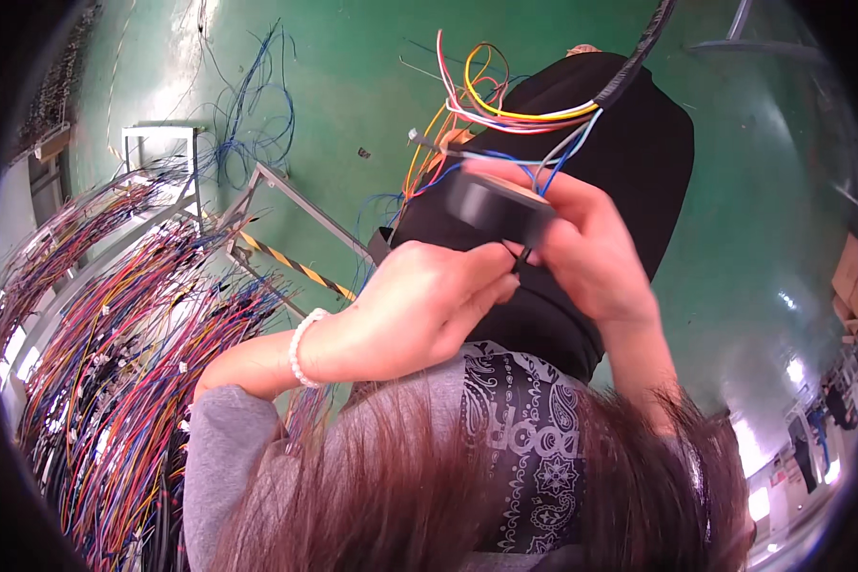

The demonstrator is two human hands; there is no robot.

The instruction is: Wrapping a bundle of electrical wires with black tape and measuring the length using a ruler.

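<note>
My right hand [596, 243] is closed around a roll of black tape [496, 210], blurred by motion, above my lap. Blue and grey wires [564, 153] run down into the same hand. Just below the roll, my left hand [439, 296] is closed in a pinch at a thin black strip [521, 259], which looks like the tape's end. A white beaded bracelet [300, 351] circles the left wrist. Beyond the hands, loose yellow, red and white wires [529, 121] curve out of a black-wrapped cable [636, 65]. Fingers hide where the strip meets the wires.
Long multicoloured wires [114, 381] lie heaped on the left. A grey metal frame [305, 214] and a yellow-black striped bar [296, 264] stand beside them. Tangled blue wires [262, 114] hang farther off, over the green floor [353, 76]. Dark trousers [582, 95] cover my legs.
</note>
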